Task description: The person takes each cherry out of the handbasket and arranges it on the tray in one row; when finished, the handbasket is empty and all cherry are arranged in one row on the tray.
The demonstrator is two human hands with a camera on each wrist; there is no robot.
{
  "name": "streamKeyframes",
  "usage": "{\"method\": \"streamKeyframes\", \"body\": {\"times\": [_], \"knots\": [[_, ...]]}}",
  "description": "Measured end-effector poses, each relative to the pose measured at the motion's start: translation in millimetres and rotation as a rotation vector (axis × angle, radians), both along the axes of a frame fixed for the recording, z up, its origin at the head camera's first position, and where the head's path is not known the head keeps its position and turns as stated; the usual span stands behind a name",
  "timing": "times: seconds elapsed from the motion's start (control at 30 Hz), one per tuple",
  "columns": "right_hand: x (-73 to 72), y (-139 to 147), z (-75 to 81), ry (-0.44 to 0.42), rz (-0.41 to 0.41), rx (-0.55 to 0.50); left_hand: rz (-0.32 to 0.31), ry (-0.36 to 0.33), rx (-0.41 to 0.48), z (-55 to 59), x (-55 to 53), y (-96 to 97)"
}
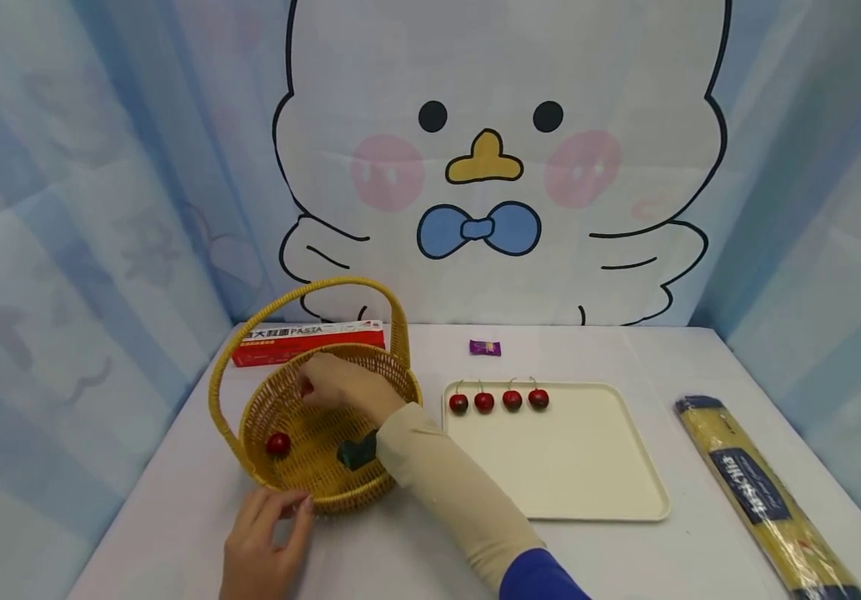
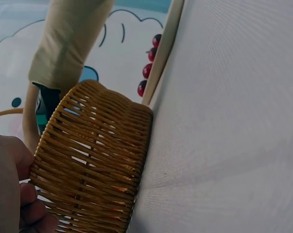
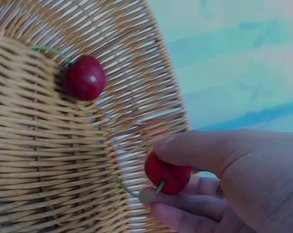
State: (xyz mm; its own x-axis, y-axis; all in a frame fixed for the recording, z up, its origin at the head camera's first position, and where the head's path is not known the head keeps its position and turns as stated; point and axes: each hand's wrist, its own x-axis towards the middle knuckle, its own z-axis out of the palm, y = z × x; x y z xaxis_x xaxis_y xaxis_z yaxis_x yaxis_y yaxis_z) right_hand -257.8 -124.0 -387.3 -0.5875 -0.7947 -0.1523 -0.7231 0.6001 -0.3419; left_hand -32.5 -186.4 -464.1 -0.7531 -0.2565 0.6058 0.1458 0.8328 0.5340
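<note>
Inside the yellow wicker basket [image 1: 325, 500], my right hand [image 1: 343, 387] reaches over the far part of the bowl. In the right wrist view this hand [image 3: 224, 179] pinches a red cherry [image 3: 168, 174] with a curved green stem between thumb and fingers. Another cherry [image 3: 85, 77] lies on the woven bottom against the side wall; the head view shows this cherry [image 1: 277, 444] at the left of the bowl. At the basket's near rim, my left hand [image 1: 265, 542] holds the edge with thumb and fingers. The left wrist view shows that hand [image 2: 20, 189] close against the wicker wall [image 2: 93, 165].
Right of the basket lies a cream tray [image 1: 573, 467] with several cherries [image 1: 512, 400] lined along its far left edge. A red pasta box [image 1: 272, 346] stands behind the basket, a small purple packet [image 1: 485, 347] behind the tray. A long pasta bag [image 1: 760, 500] lies far right.
</note>
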Motion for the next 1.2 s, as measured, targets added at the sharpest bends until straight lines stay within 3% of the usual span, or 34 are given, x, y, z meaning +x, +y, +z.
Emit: {"method": "streamKeyframes", "body": {"times": [0.23, 0.37, 0.6, 0.73, 0.87, 1.2], "knots": [[8.7, 15, 15.8, 0.061, -0.057, -0.112, 0.004, 0.015, -0.005, -2.9, -0.7, -4.3], [12.5, 30, 22.8, 0.052, -0.089, -0.172, 0.001, 0.025, -0.009, -2.3, -0.5, -5.7], [14.1, 58, 25.8, 0.005, -0.126, -0.335, -0.016, 0.029, 0.011, -1.9, -1.3, -4.0], [15.1, 77, 27.4, 0.027, -0.140, -0.411, -0.005, 0.004, 0.016, -2.3, -1.6, -2.1], [17.6, 95, 28.9, 0.044, -0.151, -0.467, 0.011, -0.017, 0.018, -2.7, -1.8, -1.3], [28.9, 142, 31.2, -0.014, -0.222, -0.559, 0.022, -0.051, 0.025, -1.1, -0.8, 0.4]]}}
